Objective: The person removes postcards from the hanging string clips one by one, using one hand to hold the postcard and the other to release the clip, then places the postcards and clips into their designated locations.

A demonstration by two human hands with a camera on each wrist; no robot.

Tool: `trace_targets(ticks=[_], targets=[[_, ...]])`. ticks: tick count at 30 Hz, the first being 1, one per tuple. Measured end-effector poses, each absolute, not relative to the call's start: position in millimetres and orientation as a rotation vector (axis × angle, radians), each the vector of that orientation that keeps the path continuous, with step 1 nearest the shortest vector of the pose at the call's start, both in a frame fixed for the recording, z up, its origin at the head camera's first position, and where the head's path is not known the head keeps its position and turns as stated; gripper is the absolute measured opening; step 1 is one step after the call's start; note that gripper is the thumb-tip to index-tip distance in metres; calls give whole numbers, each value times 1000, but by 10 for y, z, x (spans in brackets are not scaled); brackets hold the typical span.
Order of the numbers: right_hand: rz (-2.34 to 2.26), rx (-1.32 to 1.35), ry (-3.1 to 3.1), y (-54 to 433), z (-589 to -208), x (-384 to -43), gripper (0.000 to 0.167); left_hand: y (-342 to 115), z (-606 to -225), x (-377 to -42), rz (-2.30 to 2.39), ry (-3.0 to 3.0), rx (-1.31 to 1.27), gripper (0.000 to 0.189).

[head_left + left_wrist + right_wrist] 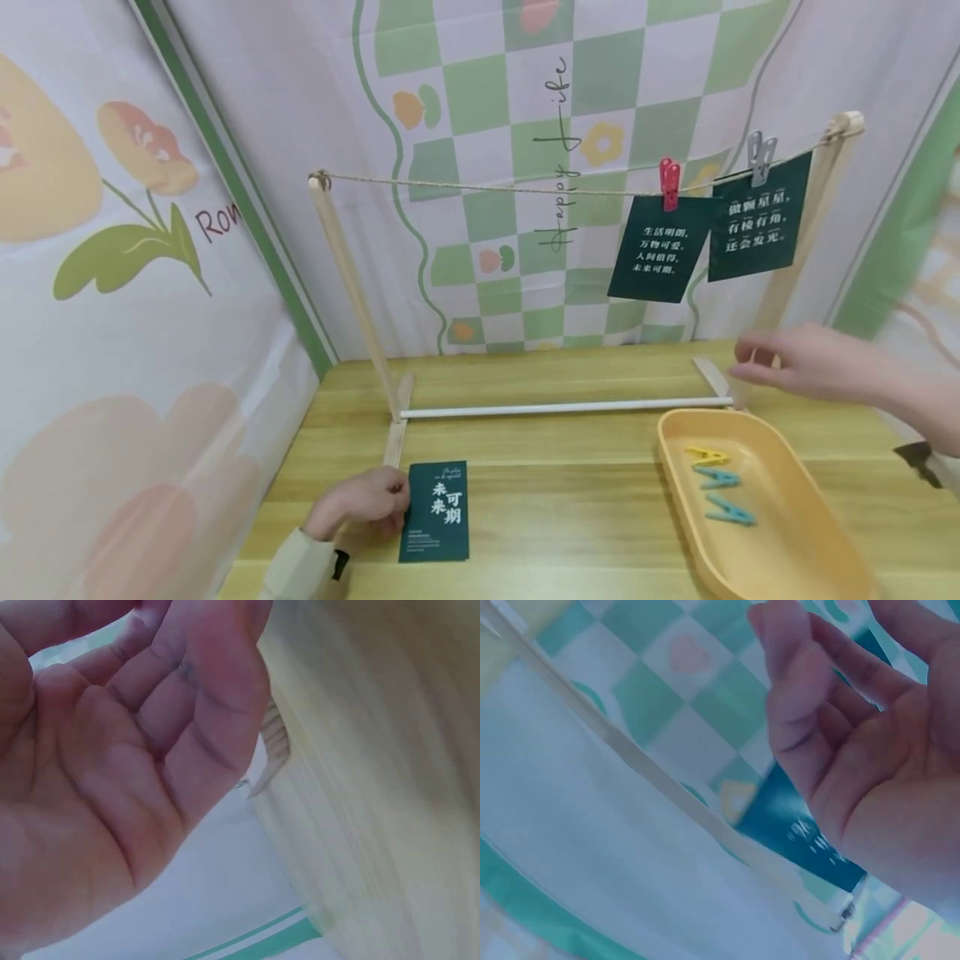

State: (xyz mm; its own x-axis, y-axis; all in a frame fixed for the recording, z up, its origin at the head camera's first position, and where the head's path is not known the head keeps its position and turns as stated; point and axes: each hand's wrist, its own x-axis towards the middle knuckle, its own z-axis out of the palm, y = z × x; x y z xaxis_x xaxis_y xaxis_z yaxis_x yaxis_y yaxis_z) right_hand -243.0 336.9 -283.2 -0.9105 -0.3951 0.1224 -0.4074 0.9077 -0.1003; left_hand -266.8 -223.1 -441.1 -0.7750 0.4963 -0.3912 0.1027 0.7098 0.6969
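On the table (555, 500): one card (435, 511), left hand (367, 502) at its left edge, fingers bent (gripping or not, I cannot tell). Near the tray (787, 533) of three clips (718, 477): right hand (813, 365), empty, loosely curled.

Wood-grain table (562, 492); checked backdrop (476, 100) behind, lettered "Happy Life"; flowered cloth panel (142, 150) at left.

At near left, the bare left hand (367, 502) is bordered by a cream sleeve (296, 567) and a small black band (341, 564). At right, the bare right hand (817, 362) is bordered by a dark band (918, 463) and pale sleeve (948, 472), partly cropped.
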Motion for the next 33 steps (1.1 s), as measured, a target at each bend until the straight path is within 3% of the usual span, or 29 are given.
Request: trace_targets(ticks=[11,18,26,33], targets=[[116,447,-2738,3336,-2309,-2382,7,-2193,-4234,-2893,1070,2593,706,17],[168,511,-2458,3277,-2050,-2367,13,-2153,-3923,-3021,1246,2695,681,20],[176,530,-2383,3118,-1761,-2473,8,-1936,-3802,-3095,1341,2681,704,20],[218,532,-2381,3011,-1526,-2635,20,-1654,-3699,-3188,1449,2625,719,21]])
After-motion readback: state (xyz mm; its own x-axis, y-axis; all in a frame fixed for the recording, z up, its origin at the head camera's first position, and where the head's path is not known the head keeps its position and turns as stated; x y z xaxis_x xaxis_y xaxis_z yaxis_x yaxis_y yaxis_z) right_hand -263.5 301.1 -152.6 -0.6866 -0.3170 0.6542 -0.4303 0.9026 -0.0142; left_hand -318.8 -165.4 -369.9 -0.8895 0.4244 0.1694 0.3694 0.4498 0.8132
